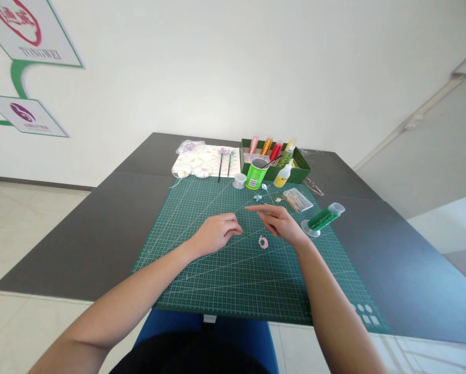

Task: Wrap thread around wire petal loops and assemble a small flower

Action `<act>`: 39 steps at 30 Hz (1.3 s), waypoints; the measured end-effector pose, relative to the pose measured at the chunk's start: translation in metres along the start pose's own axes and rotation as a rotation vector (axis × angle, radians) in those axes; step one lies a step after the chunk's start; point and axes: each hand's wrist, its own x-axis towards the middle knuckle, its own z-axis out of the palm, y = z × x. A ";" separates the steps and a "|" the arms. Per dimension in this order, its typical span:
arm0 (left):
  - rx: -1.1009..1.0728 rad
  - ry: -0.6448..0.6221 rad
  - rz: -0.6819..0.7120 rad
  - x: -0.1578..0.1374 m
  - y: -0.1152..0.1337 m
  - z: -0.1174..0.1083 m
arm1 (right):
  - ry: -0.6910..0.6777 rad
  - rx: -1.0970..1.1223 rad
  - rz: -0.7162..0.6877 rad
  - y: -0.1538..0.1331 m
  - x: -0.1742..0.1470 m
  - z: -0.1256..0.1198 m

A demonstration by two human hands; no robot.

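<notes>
My left hand (219, 232) is closed in a pinch just above the cutting mat (201, 280). From its fingertips a thin green strand (247, 235) sticks out to the right. Beside the strand's far end lies a small pale pink ring-shaped piece (263, 242) with an open middle; whether the two are joined is too small to tell. My right hand (278, 221) hovers above and right of the pink piece, index finger stretched to the left and the other fingers loosely bent. I see nothing held in it.
Behind my hands stand a green can (257, 174), a small clear tub (239, 181), a glue bottle (283, 175) and a dark green box (305, 170) of coloured rolls. To the right are a clear case (297, 200) and a green spool (326, 216). Flower stems (220, 166) lie on white sheets.
</notes>
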 end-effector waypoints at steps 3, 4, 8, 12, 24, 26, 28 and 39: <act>-0.016 0.006 0.000 0.000 0.001 -0.001 | -0.004 0.003 0.010 0.004 0.002 0.000; -0.024 0.008 -0.001 -0.001 0.001 -0.001 | -0.006 0.001 0.014 0.005 0.003 0.001; -0.051 0.019 0.004 -0.001 0.002 -0.002 | -0.009 0.003 0.039 0.010 0.005 0.002; -0.048 0.039 0.019 -0.001 0.002 -0.003 | -0.023 0.008 0.052 0.017 0.008 0.003; -0.127 0.121 0.009 -0.002 0.001 -0.008 | -0.054 0.018 0.070 0.033 0.019 0.012; -0.130 0.148 0.017 -0.002 0.000 -0.009 | -0.057 0.006 0.068 0.040 0.021 0.015; -0.122 0.169 0.010 -0.003 0.000 -0.009 | -0.050 0.010 0.057 0.046 0.024 0.017; -0.169 0.272 -0.055 -0.002 -0.007 -0.010 | -0.060 -0.044 0.038 0.044 0.028 0.029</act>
